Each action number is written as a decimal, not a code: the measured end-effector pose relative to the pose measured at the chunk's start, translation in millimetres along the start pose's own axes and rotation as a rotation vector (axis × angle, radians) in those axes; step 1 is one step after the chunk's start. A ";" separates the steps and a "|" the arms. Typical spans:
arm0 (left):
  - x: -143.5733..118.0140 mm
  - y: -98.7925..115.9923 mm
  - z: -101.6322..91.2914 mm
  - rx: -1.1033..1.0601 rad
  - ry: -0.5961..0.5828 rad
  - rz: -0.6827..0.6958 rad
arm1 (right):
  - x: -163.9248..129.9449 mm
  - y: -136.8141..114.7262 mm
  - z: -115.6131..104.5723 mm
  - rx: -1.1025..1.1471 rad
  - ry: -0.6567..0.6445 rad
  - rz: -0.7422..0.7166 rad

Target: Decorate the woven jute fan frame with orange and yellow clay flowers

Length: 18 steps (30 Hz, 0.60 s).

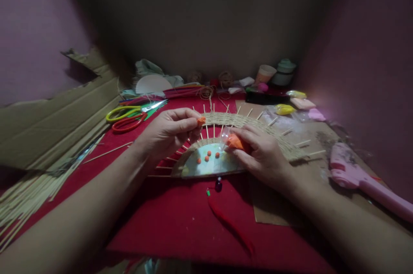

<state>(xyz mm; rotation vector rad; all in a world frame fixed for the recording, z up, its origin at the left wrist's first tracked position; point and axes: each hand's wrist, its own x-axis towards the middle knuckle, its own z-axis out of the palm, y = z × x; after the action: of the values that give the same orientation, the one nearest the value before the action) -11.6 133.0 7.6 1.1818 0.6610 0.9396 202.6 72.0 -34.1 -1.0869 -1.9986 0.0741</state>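
Observation:
A half-round woven fan piece [258, 125] with thin sticks fanning out lies on the red cloth [180, 222]. Its pale blue centre [211, 166] carries several small orange beads [206, 158]. My left hand [167, 132] pinches one orange bead [201, 121] between thumb and fingers above the weave. My right hand [261, 153] holds a small clear bag of orange beads [235, 140] at the fan's right side.
Yellow and orange scissors [129, 118] lie at the left by flattened cardboard [54, 123] and a bundle of sticks [29, 196]. A pink glue gun [358, 179] rests at the right. A red tassel [226, 218] and dark bead [218, 185] lie in front. Cups and clutter line the back.

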 end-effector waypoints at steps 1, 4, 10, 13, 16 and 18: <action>-0.1 -0.5 0.8 -0.008 0.001 0.010 | 0.0 -0.2 0.1 0.000 0.000 0.001; -1.5 -0.5 3.0 -0.025 0.019 0.003 | 0.2 -0.4 0.5 0.002 0.001 0.002; -2.1 0.1 4.6 -0.112 0.060 -0.025 | 0.2 -1.0 0.3 0.013 -0.006 0.001; 0.2 -2.4 4.4 -0.181 0.039 -0.002 | 0.3 -1.1 -0.1 0.020 -0.007 0.010; 1.5 -4.2 4.2 -0.194 -0.009 -0.008 | 0.6 -1.0 -0.3 0.029 -0.011 0.020; 1.3 -3.6 4.5 -0.173 -0.013 -0.030 | 0.6 -1.0 -0.4 0.033 -0.015 0.022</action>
<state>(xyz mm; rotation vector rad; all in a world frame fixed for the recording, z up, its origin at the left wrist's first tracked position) -6.2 131.6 5.4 1.0215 0.5733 0.9437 202.0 71.7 -33.0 -1.0903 -1.9924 0.1276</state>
